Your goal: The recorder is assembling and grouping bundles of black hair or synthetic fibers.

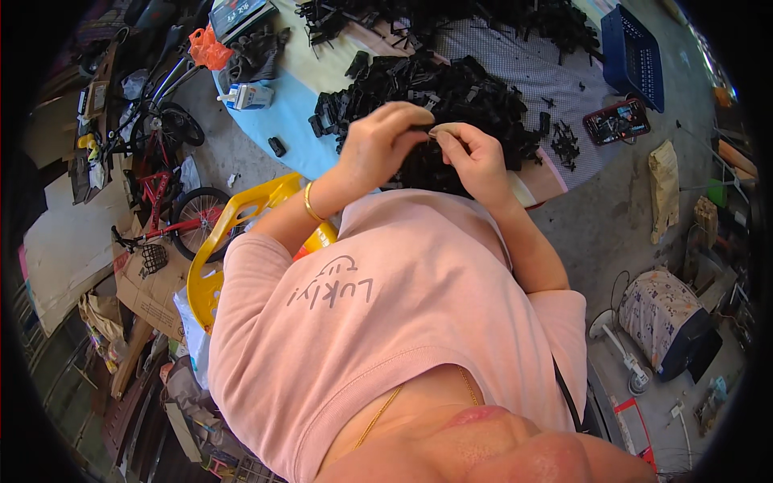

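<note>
Over the near edge of a heap of small black plastic parts (419,88), my two hands meet with their fingertips almost touching. My left hand (378,149), with a gold bangle at its wrist, is closed in a pinch. Opposite it, my right hand (479,161) pinches too, thumb against forefinger. Something tiny seems to sit between the fingertips, too small to name. A single black part (277,146) lies apart at the left, and a cluster of thin black pieces (565,146) lies at the right.
A phone (617,121) and a blue plastic basket (632,60) are at the right of the cloth-covered table (278,121). A blue-and-white carton (248,96) and an orange bag (211,50) are at the left. Beside me stand a yellow chair (217,249) and a red bicycle (157,193).
</note>
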A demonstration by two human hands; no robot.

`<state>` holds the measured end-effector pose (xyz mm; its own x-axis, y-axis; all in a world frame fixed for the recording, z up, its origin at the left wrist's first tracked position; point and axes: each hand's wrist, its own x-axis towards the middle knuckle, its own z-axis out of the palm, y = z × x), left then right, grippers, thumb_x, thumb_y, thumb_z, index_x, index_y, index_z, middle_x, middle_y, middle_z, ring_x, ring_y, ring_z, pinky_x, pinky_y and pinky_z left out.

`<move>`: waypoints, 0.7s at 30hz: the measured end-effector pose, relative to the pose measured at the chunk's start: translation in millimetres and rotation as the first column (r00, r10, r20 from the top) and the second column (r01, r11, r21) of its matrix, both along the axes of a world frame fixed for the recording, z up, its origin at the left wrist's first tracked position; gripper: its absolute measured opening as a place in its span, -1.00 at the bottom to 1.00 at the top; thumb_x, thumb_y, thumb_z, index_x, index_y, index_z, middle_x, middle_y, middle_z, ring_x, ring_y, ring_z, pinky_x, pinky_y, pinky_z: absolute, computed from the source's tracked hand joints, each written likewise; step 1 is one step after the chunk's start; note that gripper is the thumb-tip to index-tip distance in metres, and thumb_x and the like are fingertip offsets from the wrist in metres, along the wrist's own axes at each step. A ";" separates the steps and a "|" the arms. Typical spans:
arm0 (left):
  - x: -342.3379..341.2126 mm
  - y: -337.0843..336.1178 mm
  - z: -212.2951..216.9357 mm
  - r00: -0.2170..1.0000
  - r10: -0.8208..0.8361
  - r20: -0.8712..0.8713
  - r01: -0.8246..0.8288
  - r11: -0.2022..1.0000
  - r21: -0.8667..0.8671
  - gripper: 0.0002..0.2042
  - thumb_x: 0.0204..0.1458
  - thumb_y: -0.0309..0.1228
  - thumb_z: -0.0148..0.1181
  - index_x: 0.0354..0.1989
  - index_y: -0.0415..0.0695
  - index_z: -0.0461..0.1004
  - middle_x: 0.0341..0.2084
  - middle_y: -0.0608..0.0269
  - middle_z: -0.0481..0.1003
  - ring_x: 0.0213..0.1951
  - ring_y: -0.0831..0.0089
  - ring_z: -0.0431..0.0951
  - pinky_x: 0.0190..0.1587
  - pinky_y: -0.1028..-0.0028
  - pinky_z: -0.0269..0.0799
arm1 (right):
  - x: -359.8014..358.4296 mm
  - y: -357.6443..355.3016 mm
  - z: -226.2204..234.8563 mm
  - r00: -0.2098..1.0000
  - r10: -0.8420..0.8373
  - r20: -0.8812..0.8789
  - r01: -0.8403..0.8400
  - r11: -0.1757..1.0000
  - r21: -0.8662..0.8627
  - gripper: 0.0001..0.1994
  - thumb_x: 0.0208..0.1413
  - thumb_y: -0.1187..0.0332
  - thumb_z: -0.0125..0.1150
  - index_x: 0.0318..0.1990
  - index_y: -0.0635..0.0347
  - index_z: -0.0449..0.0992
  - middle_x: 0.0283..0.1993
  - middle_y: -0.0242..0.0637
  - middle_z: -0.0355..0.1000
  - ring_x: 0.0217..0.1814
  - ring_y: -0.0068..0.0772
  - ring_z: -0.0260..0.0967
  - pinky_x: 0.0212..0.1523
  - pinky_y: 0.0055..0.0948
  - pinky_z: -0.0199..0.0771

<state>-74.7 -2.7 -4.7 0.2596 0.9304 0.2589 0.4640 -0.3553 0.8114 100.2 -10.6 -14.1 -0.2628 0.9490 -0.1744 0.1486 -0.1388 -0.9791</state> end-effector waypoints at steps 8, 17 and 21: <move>-46.2 68.2 -59.8 0.925 -0.199 -0.324 0.205 0.979 -0.017 -0.76 -0.11 -0.40 0.20 -0.23 -0.15 0.49 -0.38 0.18 0.49 -0.36 0.27 0.50 -0.32 0.49 0.40 | 25.3 -7.7 1.2 0.995 -0.094 -0.031 0.093 0.996 -0.008 -0.86 0.08 0.45 0.07 -0.24 0.32 0.48 -0.53 -0.50 0.35 -0.55 -0.79 0.17 -0.52 -0.78 0.18; -10.8 155.7 -100.1 0.748 -0.052 -0.662 -0.038 0.992 -0.120 -0.72 -0.21 -0.53 0.12 -0.24 -0.04 0.44 -0.38 0.12 0.45 -0.29 0.12 0.48 -0.24 0.31 0.42 | 25.2 -15.6 -0.4 0.979 -0.082 0.184 0.046 0.980 0.192 -0.86 0.03 0.47 0.13 -0.27 0.33 0.48 -0.40 -0.32 0.48 -0.44 -0.68 0.35 -0.41 -0.69 0.34; -9.5 170.1 -123.6 0.768 0.024 -0.640 0.140 0.969 0.205 -0.69 -0.21 -0.55 0.11 -0.22 0.02 0.43 -0.19 0.15 0.37 -0.16 0.17 0.42 -0.18 0.33 0.40 | 26.6 -17.1 -1.1 0.975 -0.091 0.200 0.050 0.978 0.204 -0.87 0.02 0.46 0.14 -0.29 0.33 0.49 -0.41 -0.32 0.48 -0.46 -0.68 0.36 -0.42 -0.70 0.34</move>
<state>-84.2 167.4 -128.3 0.4913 0.8438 0.2160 0.8138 -0.5331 0.2313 126.8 -27.7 -15.2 -0.1719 0.9848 -0.0261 0.3480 0.0359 -0.9368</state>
